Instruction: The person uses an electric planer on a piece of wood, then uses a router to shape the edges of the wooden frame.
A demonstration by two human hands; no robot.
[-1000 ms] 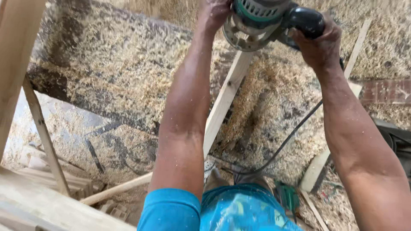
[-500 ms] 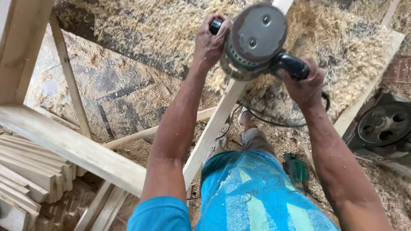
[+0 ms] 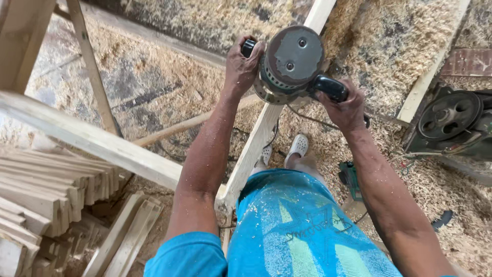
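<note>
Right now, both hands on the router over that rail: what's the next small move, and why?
Probably ease the router on along the wooden rail, away from the body. Left hand and right hand each have a grip on a side handle, the tool sits centred over the rail, and more bare rail shows beyond it. The power cord hangs beside the rail, so keep it out from under the base.

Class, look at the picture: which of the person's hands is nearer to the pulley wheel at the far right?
Right. The right hand grips the router's black handle on the side facing the pulley wheel; the left hand holds the router's far side.
</note>
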